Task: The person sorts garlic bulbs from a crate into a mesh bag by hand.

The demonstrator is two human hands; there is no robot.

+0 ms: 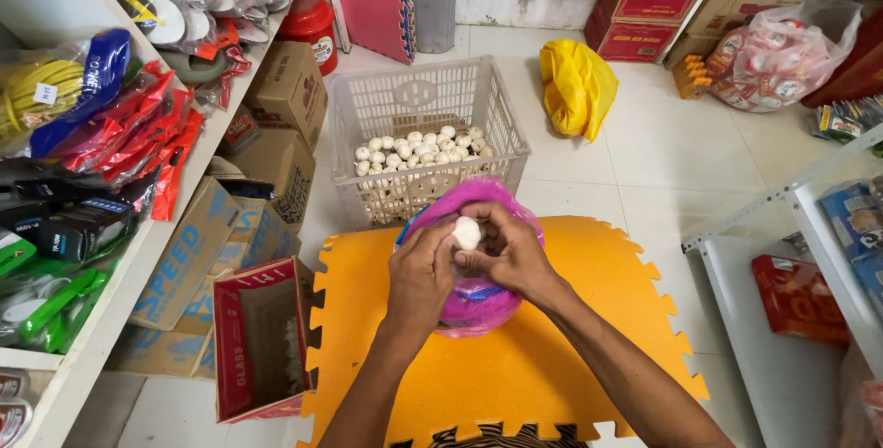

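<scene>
From my remote seat I saw both hands meet over a pink bag (478, 305) that sat on the orange mat (515, 365). The left hand (418, 273) and the right hand (506, 255) were closed together on one small white ball (467, 233), pinched between the fingertips just above the bag's open mouth. The bag was thin plastic film, and I judged it soft and slack, likely to slump if not held by the rim. The ball looked light and rigid (what it was made of I could not tell), and smooth enough that I would grip it across its widest part, lightly, in case it was brittle. Beyond the hands stood a white basket (428, 98) on the tiled floor, with many more such balls (418, 149) heaped in its bottom. An open red carton (262, 338) lay just left of the mat, shelves of packaged goods ran along the left, and a yellow bag (578, 85) sat farther back.
</scene>
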